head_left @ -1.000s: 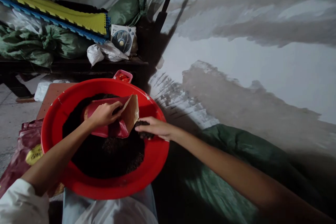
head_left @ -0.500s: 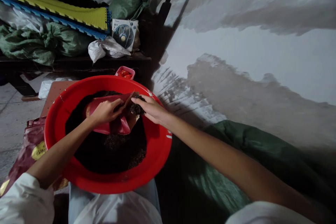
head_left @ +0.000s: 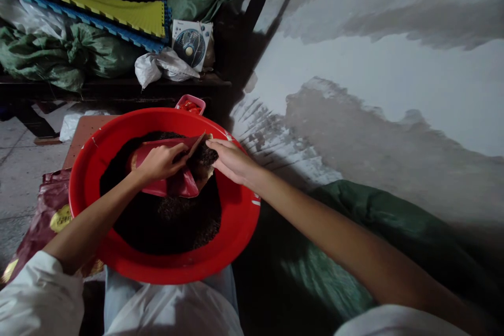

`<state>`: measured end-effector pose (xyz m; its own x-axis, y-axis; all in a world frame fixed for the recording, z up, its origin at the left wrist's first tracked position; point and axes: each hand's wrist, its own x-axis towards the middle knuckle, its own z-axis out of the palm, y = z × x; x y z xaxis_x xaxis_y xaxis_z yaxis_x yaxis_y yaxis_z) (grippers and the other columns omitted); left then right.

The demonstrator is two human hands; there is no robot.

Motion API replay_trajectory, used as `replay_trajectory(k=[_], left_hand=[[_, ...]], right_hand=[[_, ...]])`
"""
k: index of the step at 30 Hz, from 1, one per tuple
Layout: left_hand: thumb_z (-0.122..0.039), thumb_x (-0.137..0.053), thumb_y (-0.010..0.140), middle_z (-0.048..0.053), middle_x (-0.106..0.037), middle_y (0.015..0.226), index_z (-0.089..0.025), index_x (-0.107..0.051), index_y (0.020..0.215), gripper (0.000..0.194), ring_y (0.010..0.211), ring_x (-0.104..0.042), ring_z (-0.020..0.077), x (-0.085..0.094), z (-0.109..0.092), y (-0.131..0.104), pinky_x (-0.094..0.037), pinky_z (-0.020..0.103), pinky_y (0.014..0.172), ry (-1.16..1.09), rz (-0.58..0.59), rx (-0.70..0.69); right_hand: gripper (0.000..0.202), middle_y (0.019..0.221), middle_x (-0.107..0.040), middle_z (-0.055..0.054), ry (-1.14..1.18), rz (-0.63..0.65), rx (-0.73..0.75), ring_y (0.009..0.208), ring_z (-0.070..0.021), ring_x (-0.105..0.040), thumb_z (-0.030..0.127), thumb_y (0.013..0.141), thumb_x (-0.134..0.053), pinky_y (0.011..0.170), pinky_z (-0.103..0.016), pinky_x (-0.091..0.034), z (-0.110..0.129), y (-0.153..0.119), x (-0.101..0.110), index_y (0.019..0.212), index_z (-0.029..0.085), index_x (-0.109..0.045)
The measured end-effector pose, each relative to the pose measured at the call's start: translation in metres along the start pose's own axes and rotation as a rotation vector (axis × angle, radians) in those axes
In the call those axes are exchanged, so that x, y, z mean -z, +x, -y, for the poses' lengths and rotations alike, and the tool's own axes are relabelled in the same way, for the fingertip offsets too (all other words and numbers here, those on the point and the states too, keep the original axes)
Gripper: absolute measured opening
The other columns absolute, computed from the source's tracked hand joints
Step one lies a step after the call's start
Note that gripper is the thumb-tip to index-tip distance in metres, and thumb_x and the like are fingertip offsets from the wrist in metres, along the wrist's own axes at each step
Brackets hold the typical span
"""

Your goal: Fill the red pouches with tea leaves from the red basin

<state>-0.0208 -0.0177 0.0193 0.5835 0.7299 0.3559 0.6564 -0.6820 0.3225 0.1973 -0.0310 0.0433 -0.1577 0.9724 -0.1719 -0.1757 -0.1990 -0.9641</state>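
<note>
Looks like I'm on the filling step: left hand (head_left: 165, 161) pinches the lip of the red bag (head_left: 178, 185), which lies just toward 12 o'clock in the tub (head_left: 80, 189), mouth facing 3. Right hand (head_left: 230, 160) is curled at the mouth by dark grains (head_left: 206, 156), can't tell if gripping them. Next move calls for a wide mouth, I'd say. Rim's tight at 2 o'clock, roomier toward 6.

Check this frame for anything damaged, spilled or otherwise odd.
The wall on the right looks damaged: ragged grey patches interrupt its white finish. The red basin also has whitish marks on its rim at the right, possibly scuffs. I can't make out any spill outside the basin.
</note>
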Motion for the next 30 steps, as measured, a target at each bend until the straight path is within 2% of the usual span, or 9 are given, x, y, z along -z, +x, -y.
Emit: replay_trajectory(k=[9,13,17,20,23,24,26,28,30], left_hand=[[-0.038,-0.052,0.103,0.006,-0.075,0.094,-0.021,-0.065,0.111,0.024,0.077,-0.069,0.0204,0.001,0.0,0.001,-0.032,0.029,0.06,0.021,0.004,0.017],[-0.038,-0.051,0.104,0.006,-0.075,0.092,-0.02,-0.066,0.11,0.025,0.075,-0.069,0.0203,0.001,-0.001,0.001,-0.033,0.029,0.06,0.03,0.003,0.002],[-0.039,-0.05,0.105,0.007,-0.074,0.091,-0.019,-0.065,0.108,0.026,0.073,-0.068,0.0198,-0.001,-0.001,0.001,-0.034,0.029,0.061,0.024,-0.01,-0.003],[-0.037,-0.049,0.105,0.007,-0.074,0.091,-0.018,-0.065,0.108,0.025,0.072,-0.067,0.0186,-0.002,-0.001,0.001,-0.035,0.028,0.061,0.001,-0.015,0.001],[-0.033,-0.05,0.103,0.007,-0.074,0.092,-0.018,-0.065,0.106,0.021,0.072,-0.066,0.0174,0.001,0.0,0.003,-0.036,0.028,0.062,-0.038,-0.018,0.031],[-0.031,-0.051,0.103,0.007,-0.074,0.093,-0.018,-0.065,0.105,0.02,0.073,-0.066,0.0172,0.003,0.001,0.004,-0.037,0.028,0.062,-0.055,-0.056,0.052],[-0.03,-0.051,0.102,0.007,-0.073,0.092,-0.018,-0.065,0.106,0.019,0.074,-0.065,0.0168,0.006,0.003,0.005,-0.04,0.028,0.064,-0.095,-0.227,0.143],[-0.029,-0.048,0.103,0.006,-0.072,0.087,-0.018,-0.064,0.108,0.02,0.072,-0.064,0.0159,0.007,0.006,0.006,-0.042,0.028,0.065,-0.132,-0.44,0.257],[-0.029,-0.048,0.103,0.005,-0.071,0.085,-0.017,-0.063,0.108,0.02,0.07,-0.062,0.0147,0.006,0.006,0.006,-0.042,0.027,0.065,-0.16,-0.508,0.284]], right_hand=[[0.011,0.094,-0.069,-0.005,0.074,0.015,-0.097,0.087,-0.018,-0.063,0.026,0.095,-0.053,0.092,-0.037,-0.052,0.013,-0.008,0.0,0.093,0.021,-0.063],[0.02,0.114,-0.069,-0.007,0.034,0.042,-0.129,0.095,-0.0201,-0.065,0.036,0.099,-0.046,0.104,-0.046,-0.05,0.019,-0.017,-0.001,0.102,0.024,-0.062],[0.034,0.144,-0.06,-0.012,-0.033,0.102,-0.152,0.121,-0.0252,-0.064,0.043,0.102,-0.038,0.115,-0.051,-0.046,0.022,-0.022,-0.001,0.119,0.023,-0.059],[0.034,0.159,-0.046,-0.016,-0.119,0.057,-0.107,0.126,-0.0252,-0.065,0.035,0.101,-0.042,0.118,-0.047,-0.046,0.023,-0.026,0.002,0.128,0.02,-0.056],[0.04,0.168,-0.035,-0.012,-0.26,0.058,0.038,0.111,-0.0216,-0.072,0.02,0.097,-0.05,0.111,-0.047,-0.054,0.023,-0.028,0.011,0.137,0.024,-0.054],[0.044,0.169,-0.033,-0.01,-0.295,0.076,0.088,0.105,-0.0209,-0.074,0.019,0.096,-0.052,0.105,-0.048,-0.059,0.022,-0.028,0.015,0.139,0.026,-0.053],[0.046,0.168,-0.033,-0.009,-0.347,0.08,0.189,0.096,-0.0201,-0.076,0.022,0.095,-0.055,0.091,-0.046,-0.065,0.02,-0.024,0.025,0.141,0.03,-0.052],[0.047,0.163,-0.04,-0.009,-0.411,0.017,0.295,0.094,-0.0193,-0.076,0.026,0.094,-0.057,0.081,-0.041,-0.067,0.015,-0.017,0.036,0.141,0.031,-0.052],[0.044,0.155,-0.048,-0.008,-0.511,-0.088,0.369,0.099,-0.0203,-0.074,0.028,0.094,-0.057,0.078,-0.038,-0.066,0.007,-0.006,0.047,0.138,0.03,-0.053]])
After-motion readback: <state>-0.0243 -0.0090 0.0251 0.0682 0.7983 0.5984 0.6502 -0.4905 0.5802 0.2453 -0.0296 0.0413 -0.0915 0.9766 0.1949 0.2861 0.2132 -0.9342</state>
